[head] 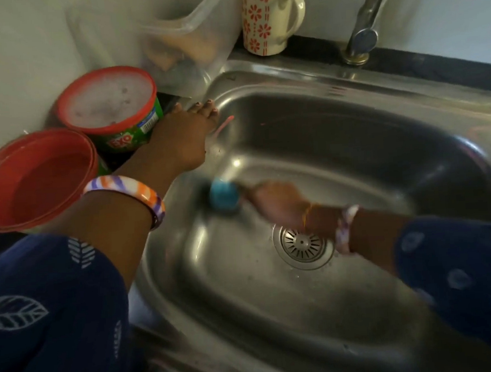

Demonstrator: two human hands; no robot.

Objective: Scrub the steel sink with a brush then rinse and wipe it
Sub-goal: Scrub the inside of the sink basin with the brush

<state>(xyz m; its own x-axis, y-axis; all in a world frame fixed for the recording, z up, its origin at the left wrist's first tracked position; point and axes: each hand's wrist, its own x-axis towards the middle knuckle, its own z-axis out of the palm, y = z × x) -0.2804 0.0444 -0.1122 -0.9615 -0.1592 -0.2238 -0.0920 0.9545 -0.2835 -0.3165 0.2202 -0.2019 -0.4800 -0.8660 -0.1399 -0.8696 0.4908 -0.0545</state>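
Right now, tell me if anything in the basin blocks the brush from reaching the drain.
Nothing visible does. The blue brush, gripped by the blurred right hand, is on the sink floor left of the drain; only that hand and wrist lie between. The left hand rests on the rim.

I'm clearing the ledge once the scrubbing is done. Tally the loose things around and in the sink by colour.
Red: 2, the soap tub with its green label, and the lid
Clear: 1, the plastic container
Cream: 1, the flowered mug
Blue: 1, the brush in the sink
Total: 5
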